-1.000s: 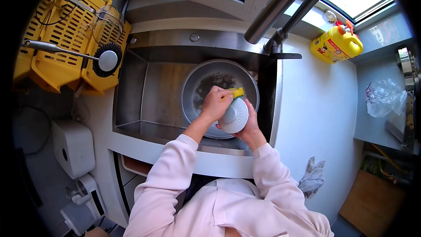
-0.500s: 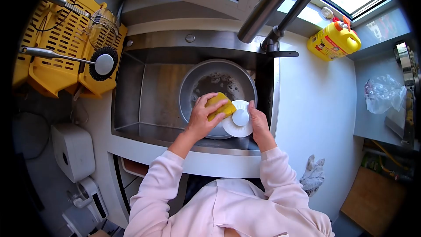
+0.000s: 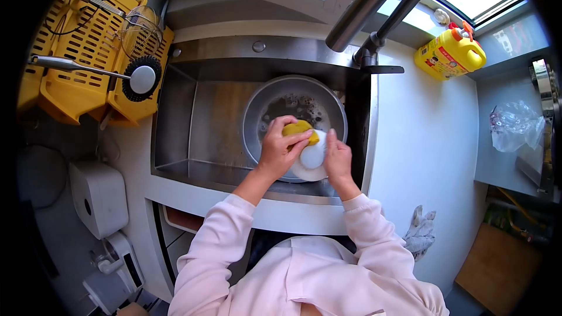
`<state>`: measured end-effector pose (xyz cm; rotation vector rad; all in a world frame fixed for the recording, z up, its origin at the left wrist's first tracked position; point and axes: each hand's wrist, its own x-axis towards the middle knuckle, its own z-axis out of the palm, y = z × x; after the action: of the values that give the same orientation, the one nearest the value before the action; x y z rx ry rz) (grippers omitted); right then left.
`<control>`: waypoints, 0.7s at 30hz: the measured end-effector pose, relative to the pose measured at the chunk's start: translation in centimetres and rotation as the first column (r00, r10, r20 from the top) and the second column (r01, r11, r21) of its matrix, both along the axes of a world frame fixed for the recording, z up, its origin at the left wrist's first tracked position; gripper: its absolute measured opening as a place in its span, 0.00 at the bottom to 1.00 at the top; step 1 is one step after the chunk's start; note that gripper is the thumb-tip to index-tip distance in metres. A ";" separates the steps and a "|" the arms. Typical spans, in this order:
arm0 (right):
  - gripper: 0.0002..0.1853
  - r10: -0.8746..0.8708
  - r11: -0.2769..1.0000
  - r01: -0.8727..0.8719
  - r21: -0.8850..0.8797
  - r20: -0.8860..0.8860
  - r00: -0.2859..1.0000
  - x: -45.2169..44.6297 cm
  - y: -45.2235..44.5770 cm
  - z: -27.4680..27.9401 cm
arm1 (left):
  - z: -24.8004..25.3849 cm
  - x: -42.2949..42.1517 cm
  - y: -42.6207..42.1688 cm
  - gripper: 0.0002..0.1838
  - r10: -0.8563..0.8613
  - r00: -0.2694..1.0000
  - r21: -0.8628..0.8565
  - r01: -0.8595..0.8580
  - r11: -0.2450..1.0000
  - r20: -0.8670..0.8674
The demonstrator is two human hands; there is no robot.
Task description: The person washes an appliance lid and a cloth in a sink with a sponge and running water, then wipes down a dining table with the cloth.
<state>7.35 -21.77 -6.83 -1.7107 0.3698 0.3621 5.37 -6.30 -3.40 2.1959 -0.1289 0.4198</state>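
- The steel sink lies in front of you, with one basin visible at its right side.
- At far left, the yellow rack carries a wire strainer and a round black brush.
- The grey basin holds shallow water patched with pale suds.
- At far right, the yellow jug stands on the counter; you can't see its contents.
- Your white round piece is above the basin's near side, its right edge pinched in your right hand, some fingers hidden.
- Your left hand has its fingers closed around the yellow sponge, against the piece's far-left part. The wiping seems partway: the piece isn't set down, and how much surface remains can't be told.
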 end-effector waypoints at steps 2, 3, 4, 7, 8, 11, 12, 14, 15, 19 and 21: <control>0.26 0.052 0.992 -0.043 -0.115 0.076 0.996 -0.5 0.8 0.4 | 0.8 1.2 -0.3 0.14 -0.027 1.000 0.005 0.027 1.000 -0.013; 0.26 0.044 0.992 -0.038 -0.117 0.048 0.998 0.1 0.7 0.5 | 0.9 1.5 -0.4 0.14 -0.052 0.998 0.009 0.052 0.999 -0.025; 0.26 -0.024 0.999 0.024 -0.031 0.020 1.000 0.5 0.4 0.8 | 1.0 1.2 -0.3 0.13 -0.017 1.000 -0.003 0.017 1.000 -0.004; 0.27 -0.140 0.978 0.144 0.149 -0.036 0.989 1.8 -0.8 1.6 | 0.4 -0.7 0.1 0.13 0.047 0.999 -0.055 -0.047 0.997 -0.003; 0.27 -0.129 0.985 0.130 0.117 -0.021 0.991 1.5 -0.5 1.3 | 0.1 -0.9 -0.1 0.12 0.086 0.996 -0.032 -0.086 0.996 0.010; 0.27 -0.005 0.996 0.014 -0.086 0.102 0.995 -0.2 1.4 1.1 | 1.0 1.4 -0.6 0.11 0.055 0.998 0.009 -0.056 0.998 0.008; 0.27 -0.021 0.997 0.026 -0.073 0.070 0.997 0.0 1.4 0.8 | 1.2 1.7 -0.7 0.11 0.046 0.999 0.030 -0.046 0.998 -0.005; 0.27 -0.107 0.993 0.108 0.049 -0.014 0.994 0.9 0.7 0.6 | 1.5 1.0 -0.8 0.11 0.098 0.994 0.051 -0.100 0.994 0.039; 0.27 -0.183 0.969 0.194 0.155 -0.082 0.980 1.5 0.3 1.1 | 1.6 0.3 -1.0 0.12 0.133 0.988 0.073 -0.138 0.988 0.077; 0.28 -0.218 0.964 0.228 0.139 -0.079 0.973 1.7 0.0 0.1 | 0.5 -1.3 -2.0 0.13 0.287 0.956 0.064 -0.291 0.955 0.061; 0.28 -0.134 0.991 0.134 0.012 0.021 0.991 0.8 0.8 -0.1 | 0.5 0.1 -1.8 0.13 0.314 0.948 0.072 -0.318 0.946 0.059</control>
<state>8.12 -20.98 -6.97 -1.6680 0.4641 0.2468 5.46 -8.07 -2.94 2.2926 0.1885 0.6540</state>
